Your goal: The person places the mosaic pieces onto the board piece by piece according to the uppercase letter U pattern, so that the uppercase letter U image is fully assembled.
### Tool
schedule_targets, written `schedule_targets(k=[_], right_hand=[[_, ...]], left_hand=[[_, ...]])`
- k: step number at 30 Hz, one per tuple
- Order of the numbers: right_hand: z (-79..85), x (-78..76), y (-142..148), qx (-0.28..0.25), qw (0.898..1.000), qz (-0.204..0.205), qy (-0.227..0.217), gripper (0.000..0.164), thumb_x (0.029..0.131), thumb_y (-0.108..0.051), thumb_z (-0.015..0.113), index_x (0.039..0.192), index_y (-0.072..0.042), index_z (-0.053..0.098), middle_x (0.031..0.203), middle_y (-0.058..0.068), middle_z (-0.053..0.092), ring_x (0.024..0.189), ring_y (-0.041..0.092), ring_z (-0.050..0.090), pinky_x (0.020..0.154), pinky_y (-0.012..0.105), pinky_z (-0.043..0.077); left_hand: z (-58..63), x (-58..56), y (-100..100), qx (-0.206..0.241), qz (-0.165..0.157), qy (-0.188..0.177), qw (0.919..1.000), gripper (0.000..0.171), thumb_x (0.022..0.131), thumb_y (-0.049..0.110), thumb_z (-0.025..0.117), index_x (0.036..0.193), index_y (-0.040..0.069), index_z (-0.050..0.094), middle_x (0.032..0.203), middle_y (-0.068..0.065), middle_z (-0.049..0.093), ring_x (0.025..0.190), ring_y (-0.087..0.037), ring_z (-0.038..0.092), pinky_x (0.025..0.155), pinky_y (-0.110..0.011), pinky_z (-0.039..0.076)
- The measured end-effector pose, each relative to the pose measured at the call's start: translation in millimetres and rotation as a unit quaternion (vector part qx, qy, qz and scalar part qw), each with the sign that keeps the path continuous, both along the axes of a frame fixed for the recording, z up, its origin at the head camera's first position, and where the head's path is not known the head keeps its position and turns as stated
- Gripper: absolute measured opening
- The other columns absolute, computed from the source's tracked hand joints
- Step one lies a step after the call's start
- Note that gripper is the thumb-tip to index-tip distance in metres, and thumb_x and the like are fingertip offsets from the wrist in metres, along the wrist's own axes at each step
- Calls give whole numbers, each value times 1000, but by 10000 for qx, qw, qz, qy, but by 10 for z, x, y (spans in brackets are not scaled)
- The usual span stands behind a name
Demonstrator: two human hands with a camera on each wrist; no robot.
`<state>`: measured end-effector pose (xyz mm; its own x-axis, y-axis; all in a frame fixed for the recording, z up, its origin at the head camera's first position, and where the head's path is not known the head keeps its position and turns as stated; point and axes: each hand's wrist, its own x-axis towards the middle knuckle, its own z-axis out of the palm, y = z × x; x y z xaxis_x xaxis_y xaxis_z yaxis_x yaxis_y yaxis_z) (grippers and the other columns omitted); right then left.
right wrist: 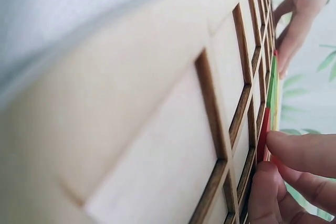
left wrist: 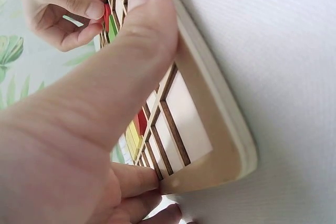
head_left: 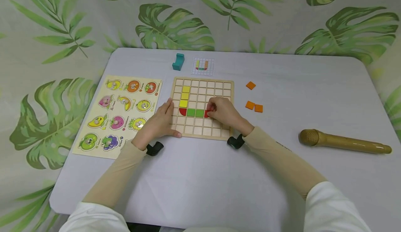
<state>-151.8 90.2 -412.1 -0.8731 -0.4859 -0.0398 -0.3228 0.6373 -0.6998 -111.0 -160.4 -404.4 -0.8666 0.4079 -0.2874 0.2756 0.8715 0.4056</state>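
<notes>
A wooden grid board (head_left: 202, 132) lies on the table with square cells. My left hand (head_left: 158, 122) steadies its near left corner, the thumb (left wrist: 149, 3) on the front border and the fingers along the left side. My right hand (head_left: 223, 111) pinches a red piece with a rounded corner (right wrist: 264, 135) between thumb and forefinger, at the right end of a row. In that row lie two green squares (head_left: 195, 113) and another red rounded piece (head_left: 183, 111) at the left end. Above the left one, several yellow squares (head_left: 185, 96) form a column.
Three orange squares (head_left: 251, 85) lie right of the board. Behind it are a pattern card (head_left: 203, 67) and a teal block (head_left: 178, 62). A fruit picture board (head_left: 117, 117) lies left, partly under the left forearm. A gold microphone (head_left: 344, 142) lies at right.
</notes>
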Motion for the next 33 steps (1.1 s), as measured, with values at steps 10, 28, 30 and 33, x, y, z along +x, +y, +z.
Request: schedule_targets(k=[10,28,30,33], right_hand=[[-12,-15,100,-445,9983,-114,-363,6,86,-3,69,90,-2,65,83,8,62,76,21,57,68,30,48],[138,-37,1107,-1232,9795,-1512,-512,23,90,-6,66,110,4,62,110,19,63,93,20,59,73,20,46],[141,-20,1180,-1288,9753,-1714,-528,24,91,-7,65,112,4,61,112,20,62,94,18,58,76,19,46],[124,0,1249,-1257,9713,-1957,-500,25,91,-6,65,113,5,60,111,21,61,94,16,57,80,19,46]], left_hand=[[-3,1,2,-11,13,-43,10000,121,68,41,85,145,-16,11,155,-27,0,140,-43,12,112,-46,20],[4,3,8,-67,34,-107,9999,121,69,42,84,146,-15,10,156,-26,-2,141,-42,10,113,-45,19],[9,4,10,-61,44,-122,9999,121,69,42,84,146,-15,10,156,-26,-2,141,-42,9,113,-45,19],[14,6,14,-47,49,-129,9999,121,69,41,84,146,-15,9,156,-26,-2,141,-42,9,113,-45,19]])
